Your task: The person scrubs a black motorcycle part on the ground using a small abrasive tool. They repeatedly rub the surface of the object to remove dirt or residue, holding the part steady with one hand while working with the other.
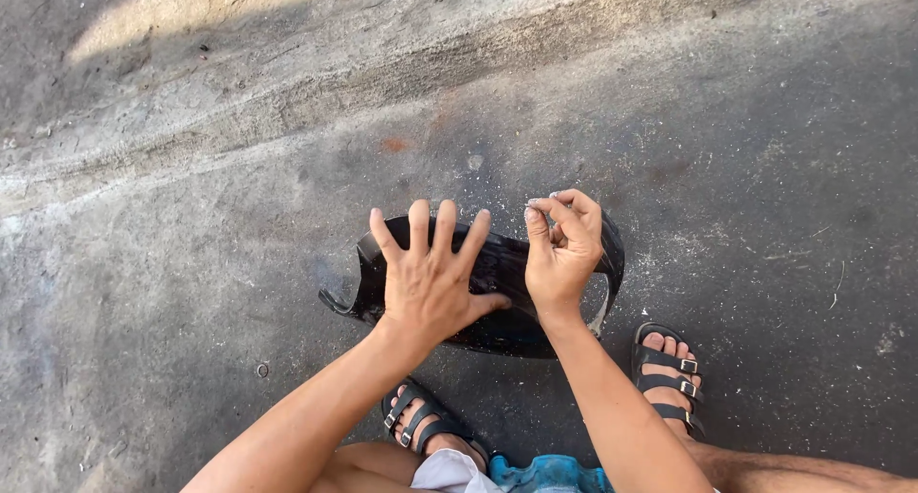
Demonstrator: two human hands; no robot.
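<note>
1. The concrete ground (191, 120) fills the view; it is grey, stained and gritty, with a sunlit patch at eleven o'clock and a rust-coloured spot just above centre.
2. A curved black plastic panel (497, 263), glossy and arched like a mudguard, lies on the ground at centre, just ahead of the feet. No label, package or sign can be seen on it or anywhere around it.
3. The left hand (430, 278) is laid flat on the panel's top with all fingers spread wide, seemingly to press it down and keep it steady.
4. The right hand (562, 249) rests at the panel's two o'clock edge, thumb and forefinger pinched together; whether anything is held between them cannot be told.
5. Black strapped sandals (669, 378) are worn at five and six o'clock.
6. A small metal ring (262, 370) lies at eight o'clock.
</note>
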